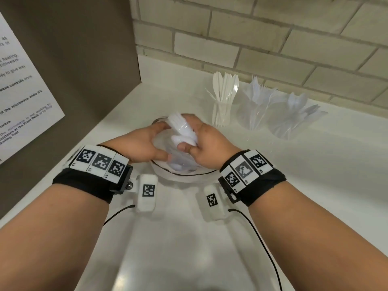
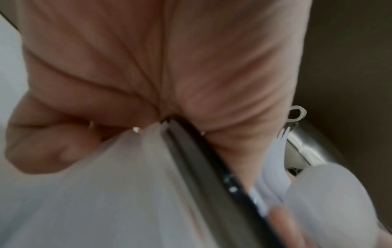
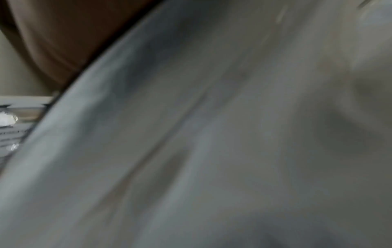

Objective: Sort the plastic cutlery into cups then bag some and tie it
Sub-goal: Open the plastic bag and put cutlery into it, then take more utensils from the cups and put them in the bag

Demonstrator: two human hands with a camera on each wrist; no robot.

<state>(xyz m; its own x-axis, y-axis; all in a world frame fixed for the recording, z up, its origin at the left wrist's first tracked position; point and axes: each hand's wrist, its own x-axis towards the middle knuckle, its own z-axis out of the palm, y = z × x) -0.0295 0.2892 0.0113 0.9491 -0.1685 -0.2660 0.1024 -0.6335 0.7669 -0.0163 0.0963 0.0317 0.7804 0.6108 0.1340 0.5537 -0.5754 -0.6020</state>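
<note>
A clear plastic bag [image 1: 184, 173] with a thin dark rim lies on the white counter between my hands. My left hand [image 1: 155, 143] pinches the bag's left edge; in the left wrist view the left hand [image 2: 148, 67] shows its palm with the bag [image 2: 106, 193] film gathered in its fingers. My right hand [image 1: 195, 139] grips a bundle of white plastic cutlery [image 1: 180, 127] at the bag's mouth. Forks and a spoon of this cutlery [image 2: 275, 159] show beside the left palm. Blurred bag [image 3: 212, 134] film fills the right wrist view.
Three clear cups stand at the back right by the brick wall: a knife cup [image 1: 221, 116], a fork cup [image 1: 252, 116] and a spoon cup [image 1: 287, 124]. A brown panel with a printed notice [image 1: 23, 97] closes the left side.
</note>
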